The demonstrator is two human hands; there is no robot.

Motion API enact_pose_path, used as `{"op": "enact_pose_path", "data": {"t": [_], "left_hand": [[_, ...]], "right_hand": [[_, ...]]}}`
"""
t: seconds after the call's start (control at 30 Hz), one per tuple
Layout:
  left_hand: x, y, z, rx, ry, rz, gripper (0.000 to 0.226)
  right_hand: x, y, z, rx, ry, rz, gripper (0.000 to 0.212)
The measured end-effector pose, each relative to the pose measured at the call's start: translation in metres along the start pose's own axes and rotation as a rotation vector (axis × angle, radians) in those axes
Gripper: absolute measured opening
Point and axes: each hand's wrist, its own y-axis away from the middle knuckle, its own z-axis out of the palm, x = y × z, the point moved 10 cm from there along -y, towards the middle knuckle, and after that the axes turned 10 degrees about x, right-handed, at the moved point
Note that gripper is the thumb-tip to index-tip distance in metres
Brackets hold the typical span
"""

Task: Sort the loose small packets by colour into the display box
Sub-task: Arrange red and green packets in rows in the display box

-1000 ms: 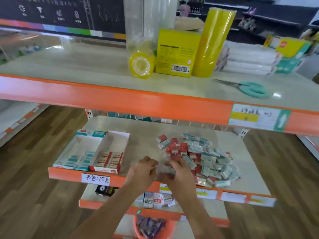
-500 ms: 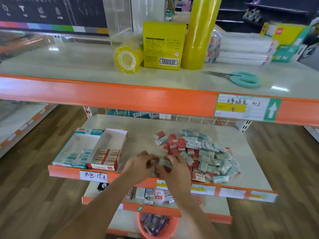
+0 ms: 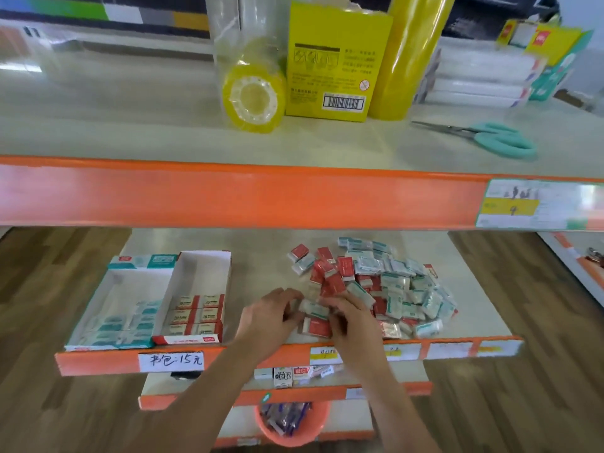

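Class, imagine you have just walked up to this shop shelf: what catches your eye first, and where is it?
First, the heap of red and teal packets on the middle shelf, with the left hand and right hand gathering a few at its near edge. Left of them sits the half-filled display box; above, yellow tape rolls.

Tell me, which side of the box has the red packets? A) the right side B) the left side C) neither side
A: the red packets lie in the right half of the box, while the left half holds teal packets.
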Motion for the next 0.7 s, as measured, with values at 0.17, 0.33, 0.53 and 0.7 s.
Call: {"op": "enact_pose_path", "data": {"t": [0.17, 0.33, 0.53, 0.7], "left_hand": [[-0.003, 0.002, 0.002, 0.000, 0.069, -0.001, 0.028], [-0.004, 0.004, 0.002, 0.011, 0.062, 0.003, 0.030], [-0.006, 0.006, 0.000, 0.030, 0.047, -0.045, 0.033], [-0.007, 0.005, -0.003, 0.046, 0.032, -0.066, 0.034]], "right_hand": [[-0.004, 0.001, -0.005, 0.005, -0.014, 0.067, 0.036], [-0.004, 0.001, -0.005, -0.004, -0.029, 0.146, 0.038], [-0.004, -0.001, 0.003, -0.015, 0.000, 0.098, 0.029], [0.002, -0.001, 0.014, -0.023, 0.040, 0.077, 0.039]]}}
